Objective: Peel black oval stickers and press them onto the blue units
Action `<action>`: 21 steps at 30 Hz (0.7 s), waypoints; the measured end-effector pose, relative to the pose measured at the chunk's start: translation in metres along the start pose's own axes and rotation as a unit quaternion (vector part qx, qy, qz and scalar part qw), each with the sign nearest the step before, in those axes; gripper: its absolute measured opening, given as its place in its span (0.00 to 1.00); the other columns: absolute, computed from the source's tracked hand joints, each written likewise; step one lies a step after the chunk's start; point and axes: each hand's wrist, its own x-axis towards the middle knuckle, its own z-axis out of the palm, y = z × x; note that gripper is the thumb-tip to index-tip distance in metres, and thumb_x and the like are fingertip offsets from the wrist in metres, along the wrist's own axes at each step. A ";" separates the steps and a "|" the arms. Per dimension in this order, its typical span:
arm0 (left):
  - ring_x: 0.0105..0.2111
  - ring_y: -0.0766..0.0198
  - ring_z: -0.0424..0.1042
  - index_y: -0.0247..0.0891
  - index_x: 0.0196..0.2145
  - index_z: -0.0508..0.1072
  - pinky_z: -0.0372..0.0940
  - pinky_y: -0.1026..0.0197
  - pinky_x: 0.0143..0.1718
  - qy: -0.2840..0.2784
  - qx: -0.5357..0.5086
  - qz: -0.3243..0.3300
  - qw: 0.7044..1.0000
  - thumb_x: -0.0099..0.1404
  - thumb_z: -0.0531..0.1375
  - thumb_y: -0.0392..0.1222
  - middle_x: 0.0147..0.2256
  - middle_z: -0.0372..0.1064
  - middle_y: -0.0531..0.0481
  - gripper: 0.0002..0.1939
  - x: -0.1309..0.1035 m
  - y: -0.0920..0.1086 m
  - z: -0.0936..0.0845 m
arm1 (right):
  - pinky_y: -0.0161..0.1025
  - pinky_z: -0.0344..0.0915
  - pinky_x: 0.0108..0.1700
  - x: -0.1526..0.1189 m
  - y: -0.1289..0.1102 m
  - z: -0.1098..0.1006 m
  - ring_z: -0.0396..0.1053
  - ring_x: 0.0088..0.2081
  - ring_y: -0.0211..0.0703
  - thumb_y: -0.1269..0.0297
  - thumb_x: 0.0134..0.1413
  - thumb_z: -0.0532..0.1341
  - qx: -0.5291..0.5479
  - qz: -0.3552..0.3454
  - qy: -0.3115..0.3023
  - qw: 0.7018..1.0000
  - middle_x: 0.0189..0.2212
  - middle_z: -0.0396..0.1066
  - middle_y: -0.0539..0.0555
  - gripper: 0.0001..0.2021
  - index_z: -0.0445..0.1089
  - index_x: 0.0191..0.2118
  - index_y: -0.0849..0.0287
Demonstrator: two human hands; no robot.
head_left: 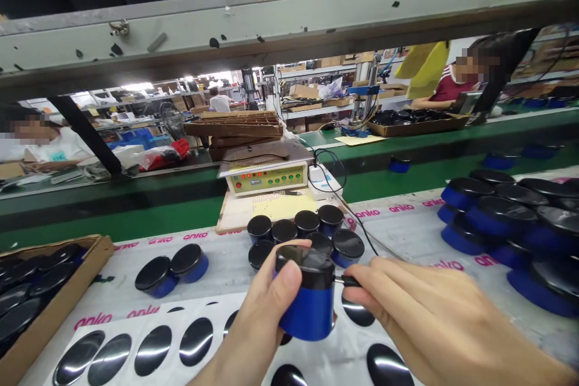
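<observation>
Holding a round blue and black tub (310,307), I keep it up over the white sheet (131,324) on my desk (398,223). Its shiny black top faces up, and its blue part is below. The line through its middle goes nearly straight up and down, with a little tilt. My left hand (262,307) grips it from the left, with my thumb up on the near side and a fingertip behind the top. That arm comes up from the bottom of my view.

My right hand (420,307) pinches a thin tool (350,281) by its black handle. The tool lies almost flat, pointing left at the tub's side, close to where black meets blue. The back of this hand shows, its fingers reach left, and the arm comes from the low right corner. More tubs (284,232) stand just behind.
</observation>
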 end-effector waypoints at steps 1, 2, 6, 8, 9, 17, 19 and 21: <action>0.41 0.56 0.73 0.42 0.51 0.65 0.67 0.57 0.42 0.011 0.055 0.035 0.998 0.55 0.62 0.64 0.44 0.72 0.46 0.32 -0.001 -0.001 -0.001 | 0.38 0.54 0.22 0.001 -0.002 0.000 0.65 0.22 0.39 0.73 0.65 0.50 -0.027 -0.007 0.004 1.000 0.22 0.66 0.51 0.11 0.66 0.32 0.61; 0.42 0.56 0.72 0.42 0.51 0.65 0.66 0.58 0.43 0.018 0.109 0.075 0.991 0.56 0.61 0.64 0.44 0.71 0.47 0.32 -0.001 -0.003 -0.001 | 0.38 0.53 0.21 0.001 -0.003 0.000 0.65 0.21 0.39 0.74 0.64 0.49 -0.049 -0.013 0.005 0.999 0.21 0.66 0.51 0.13 0.66 0.31 0.61; 0.42 0.57 0.72 0.45 0.54 0.59 0.66 0.59 0.45 0.005 0.245 0.184 0.952 0.56 0.60 0.66 0.43 0.72 0.49 0.35 0.000 -0.011 -0.006 | 0.38 0.52 0.19 0.001 -0.004 0.003 0.64 0.19 0.39 0.78 0.63 0.46 -0.026 -0.004 -0.018 0.999 0.19 0.65 0.49 0.15 0.65 0.30 0.59; 0.41 0.56 0.72 0.47 0.55 0.57 0.68 0.57 0.44 0.011 0.315 0.224 0.922 0.53 0.59 0.68 0.44 0.71 0.49 0.38 0.001 -0.014 -0.009 | 0.37 0.56 0.21 -0.003 0.000 0.009 0.64 0.20 0.38 0.77 0.62 0.47 0.047 0.031 -0.044 0.997 0.21 0.66 0.48 0.12 0.64 0.33 0.58; 0.42 0.55 0.72 0.47 0.56 0.57 0.68 0.56 0.44 0.021 0.367 0.261 0.893 0.53 0.59 0.68 0.46 0.69 0.47 0.39 0.002 -0.015 -0.011 | 0.36 0.58 0.22 -0.006 0.001 0.012 0.65 0.21 0.37 0.76 0.63 0.47 0.092 0.051 -0.058 0.993 0.22 0.67 0.48 0.11 0.64 0.34 0.58; 0.48 0.54 0.67 0.41 0.50 0.71 0.67 0.50 0.53 0.128 0.608 0.590 0.515 0.60 0.65 0.45 0.42 0.60 0.47 0.20 -0.003 -0.025 0.001 | 0.29 0.64 0.28 -0.032 -0.006 0.031 0.69 0.25 0.34 0.76 0.61 0.46 0.186 0.117 -0.030 0.975 0.24 0.67 0.45 0.09 0.56 0.35 0.53; 0.50 0.56 0.67 0.43 0.43 0.73 0.65 0.52 0.57 0.143 0.582 0.619 0.508 0.55 0.68 0.33 0.40 0.60 0.52 0.18 -0.005 -0.028 0.008 | 0.29 0.65 0.29 -0.032 -0.010 0.029 0.70 0.25 0.34 0.76 0.61 0.45 0.162 0.111 -0.017 0.980 0.24 0.67 0.45 0.10 0.55 0.35 0.53; 0.51 0.57 0.67 0.44 0.40 0.74 0.65 0.52 0.58 0.150 0.569 0.622 0.517 0.53 0.67 0.29 0.36 0.58 0.54 0.17 -0.006 -0.031 0.012 | 0.29 0.65 0.30 -0.031 -0.012 0.026 0.70 0.25 0.34 0.78 0.60 0.44 0.149 0.099 -0.012 0.984 0.24 0.67 0.45 0.11 0.54 0.35 0.53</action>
